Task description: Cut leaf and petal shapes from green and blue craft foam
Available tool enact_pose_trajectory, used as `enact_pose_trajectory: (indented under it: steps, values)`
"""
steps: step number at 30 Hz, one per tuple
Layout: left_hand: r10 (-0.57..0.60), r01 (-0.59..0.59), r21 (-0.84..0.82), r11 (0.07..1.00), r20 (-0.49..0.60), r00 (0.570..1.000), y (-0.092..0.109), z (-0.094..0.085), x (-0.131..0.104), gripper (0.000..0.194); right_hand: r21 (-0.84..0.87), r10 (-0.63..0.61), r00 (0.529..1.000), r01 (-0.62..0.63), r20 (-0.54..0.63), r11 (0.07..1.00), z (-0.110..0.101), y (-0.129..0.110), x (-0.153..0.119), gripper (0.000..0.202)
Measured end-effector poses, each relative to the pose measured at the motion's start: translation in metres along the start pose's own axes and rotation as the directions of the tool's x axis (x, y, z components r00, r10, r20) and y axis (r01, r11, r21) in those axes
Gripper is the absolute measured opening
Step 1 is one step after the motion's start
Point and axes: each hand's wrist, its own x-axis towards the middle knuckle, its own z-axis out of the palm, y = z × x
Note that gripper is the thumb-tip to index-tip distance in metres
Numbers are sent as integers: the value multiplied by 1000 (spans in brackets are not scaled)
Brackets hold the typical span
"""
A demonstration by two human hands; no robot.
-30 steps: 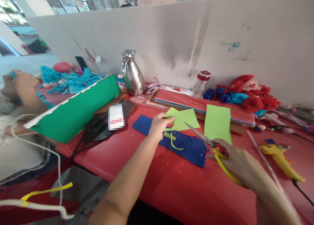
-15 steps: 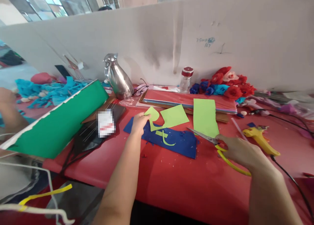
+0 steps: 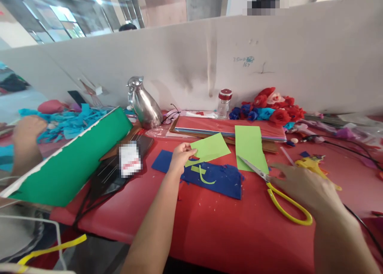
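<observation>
My left hand [image 3: 180, 157] has its thumb and fingers closed at the left corner of a light green sheet [image 3: 212, 146], which has a curved cut-out along its lower left edge. Below it lies a dark blue piece [image 3: 223, 182] bearing thin green scraps [image 3: 206, 178]. Scissors with yellow handles [image 3: 289, 204] rest on the red table, their blades nearly together and tips over a second green sheet [image 3: 248, 146]. Just right of the scissors, my right hand [image 3: 308, 186] is off the handles with fingers stretched out, slightly blurred. Behind it is a yellow glue gun [image 3: 314, 164], partly hidden.
A steel jug [image 3: 145, 106], a red-lidded glass bottle [image 3: 224, 104] and red and blue flowers [image 3: 273, 106] stand along the partition. A green panel [image 3: 74, 158] and a black pouch [image 3: 110, 168] are left. Another person's hand [image 3: 28, 136] is at far left.
My right hand has let go of the scissors, leaving them on the table. My left hand has shifted right to the green sheet; the rounded green piece it held no longer shows.
</observation>
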Motion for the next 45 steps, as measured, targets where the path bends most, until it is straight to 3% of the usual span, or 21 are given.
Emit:
enact_pose_trajectory:
  steps: [4, 6, 10, 14, 18, 22, 25, 28, 32, 35, 40, 45]
  values:
    - [23, -23, -14, 1000, -9, 1000, 2, 2, -1, 39, 250, -270, 959, 282, -83, 926, -2, -50, 21, 39]
    - [38, -38, -17, 999, -9, 999, 3, 2, -1, 38, 240, -366, 921, 389, -135, 889, 3, -80, 42, 45]
    - [52, -51, 23, 998, -42, 998, 5, 0, -1, 35, 189, -248, 957, 274, -149, 943, 21, -125, 84, 60]
    - [47, -45, 28, 999, -71, 996, 7, -3, -1, 31, 228, -200, 962, 240, -186, 944, 35, -143, 103, 64]
    - [24, -27, -30, 999, -103, 994, 9, -5, -1, 30, 328, -182, 958, 249, -223, 911, 32, -141, 102, 42]
    - [-30, 14, -169, 986, -94, 995, 13, -6, -2, 36, 471, -183, 941, 304, -285, 828, 25, -123, 88, 20]
    - [-34, 30, -199, 979, -12, 999, 15, -3, -6, 37, 577, -184, 929, 346, -321, 740, 32, -103, 71, 25]
    - [-8, 17, -134, 991, 70, 998, 18, 3, -14, 32, 732, -152, 926, 367, -345, 573, 48, -86, 53, 24]
    - [48, -37, -171, 985, 56, 997, 22, 11, -24, 27, 847, -30, 940, 319, -339, 425, 67, -73, 41, 31]
    - [33, -22, -124, 992, 85, 996, 21, 17, -29, 29, 915, -41, 959, 281, -281, 291, 72, -70, 41, 35]
    - [-50, 52, -10, 999, 134, 990, 14, 26, -33, 30, 946, -90, 967, 253, -239, 205, 72, -70, 44, 37]
    - [-25, 24, 9, 1000, 91, 996, 12, 29, -34, 31, 965, -114, 970, 229, -215, 125, 71, -68, 43, 35]
